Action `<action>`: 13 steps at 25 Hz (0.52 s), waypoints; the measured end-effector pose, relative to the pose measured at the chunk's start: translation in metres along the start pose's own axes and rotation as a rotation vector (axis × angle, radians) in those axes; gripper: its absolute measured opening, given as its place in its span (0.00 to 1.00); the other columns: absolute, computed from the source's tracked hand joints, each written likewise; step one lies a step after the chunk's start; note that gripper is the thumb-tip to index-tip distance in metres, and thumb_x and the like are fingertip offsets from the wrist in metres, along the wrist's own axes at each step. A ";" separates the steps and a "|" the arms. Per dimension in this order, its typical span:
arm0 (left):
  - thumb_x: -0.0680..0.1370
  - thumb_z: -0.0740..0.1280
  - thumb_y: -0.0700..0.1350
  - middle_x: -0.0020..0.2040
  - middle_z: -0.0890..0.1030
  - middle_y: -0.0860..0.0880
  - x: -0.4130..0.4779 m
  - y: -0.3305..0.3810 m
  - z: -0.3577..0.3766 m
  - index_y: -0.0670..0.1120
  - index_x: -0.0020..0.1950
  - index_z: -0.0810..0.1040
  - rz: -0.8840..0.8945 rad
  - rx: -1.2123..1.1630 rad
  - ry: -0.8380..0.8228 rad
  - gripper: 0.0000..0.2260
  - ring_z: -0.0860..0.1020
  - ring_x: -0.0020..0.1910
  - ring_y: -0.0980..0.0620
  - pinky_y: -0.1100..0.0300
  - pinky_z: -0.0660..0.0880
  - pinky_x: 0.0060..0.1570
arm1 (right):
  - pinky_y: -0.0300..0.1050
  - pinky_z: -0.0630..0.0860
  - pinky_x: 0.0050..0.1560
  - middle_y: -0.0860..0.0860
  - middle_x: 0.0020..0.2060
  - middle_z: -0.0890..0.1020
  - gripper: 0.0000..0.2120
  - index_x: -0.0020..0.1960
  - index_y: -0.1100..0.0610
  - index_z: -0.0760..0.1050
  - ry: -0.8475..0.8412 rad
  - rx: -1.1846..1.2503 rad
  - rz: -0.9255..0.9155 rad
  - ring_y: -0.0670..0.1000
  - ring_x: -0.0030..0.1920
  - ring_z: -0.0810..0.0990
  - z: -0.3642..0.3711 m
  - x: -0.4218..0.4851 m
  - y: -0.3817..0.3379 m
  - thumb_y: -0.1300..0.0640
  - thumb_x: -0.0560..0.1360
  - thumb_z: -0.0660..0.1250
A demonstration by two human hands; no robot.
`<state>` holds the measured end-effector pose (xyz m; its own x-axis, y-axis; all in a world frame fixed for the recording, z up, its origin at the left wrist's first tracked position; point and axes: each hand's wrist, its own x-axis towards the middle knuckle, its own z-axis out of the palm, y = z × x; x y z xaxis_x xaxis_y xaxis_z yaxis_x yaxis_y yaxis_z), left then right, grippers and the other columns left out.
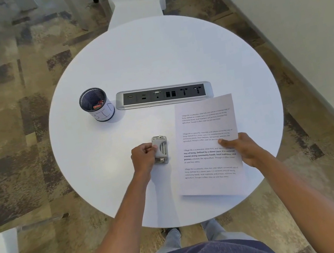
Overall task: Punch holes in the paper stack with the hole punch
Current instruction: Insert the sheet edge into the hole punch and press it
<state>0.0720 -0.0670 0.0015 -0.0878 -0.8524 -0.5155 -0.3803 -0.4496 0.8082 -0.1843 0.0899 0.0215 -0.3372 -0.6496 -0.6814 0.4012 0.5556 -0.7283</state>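
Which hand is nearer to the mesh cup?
Left. The left hand holds the hole punch, below and right of the mesh cup. The right hand rests on the paper, farther right.

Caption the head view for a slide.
Left hand grips hole punch; right hand holds paper stack.

A single head-worn wide-angle camera looks steeply down and forward from above the near edge of a round white table (148,47). The whole tabletop fits in frame, its centre at about arm's reach, with lines bowing toward the picture edges. Carpet surrounds the table on all sides. Nearest the camera, below the table's near edge, are the wearer's torso and forearms.
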 end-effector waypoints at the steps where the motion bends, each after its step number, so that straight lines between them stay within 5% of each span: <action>1: 0.73 0.70 0.36 0.40 0.82 0.44 -0.001 0.000 0.000 0.44 0.43 0.82 -0.001 -0.001 -0.003 0.03 0.78 0.40 0.49 0.59 0.73 0.41 | 0.55 0.83 0.47 0.59 0.51 0.86 0.14 0.58 0.63 0.79 -0.001 -0.011 0.006 0.59 0.49 0.86 0.004 0.003 0.001 0.64 0.73 0.72; 8: 0.71 0.73 0.43 0.44 0.80 0.47 -0.003 0.002 -0.004 0.47 0.53 0.78 -0.006 0.016 -0.033 0.12 0.79 0.45 0.47 0.51 0.78 0.48 | 0.57 0.81 0.51 0.59 0.51 0.85 0.15 0.60 0.64 0.79 -0.022 -0.065 0.024 0.60 0.49 0.85 0.028 0.019 0.006 0.65 0.74 0.72; 13: 0.73 0.72 0.45 0.49 0.79 0.47 -0.009 0.001 -0.006 0.44 0.59 0.77 0.024 0.123 -0.033 0.15 0.77 0.47 0.49 0.57 0.74 0.48 | 0.56 0.82 0.50 0.58 0.51 0.86 0.15 0.60 0.64 0.79 -0.006 -0.058 0.019 0.58 0.49 0.86 0.023 0.022 0.009 0.65 0.74 0.72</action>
<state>0.0775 -0.0616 0.0083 -0.1272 -0.8524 -0.5072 -0.4876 -0.3916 0.7803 -0.1687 0.0690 0.0020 -0.3249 -0.6415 -0.6949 0.3570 0.5972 -0.7183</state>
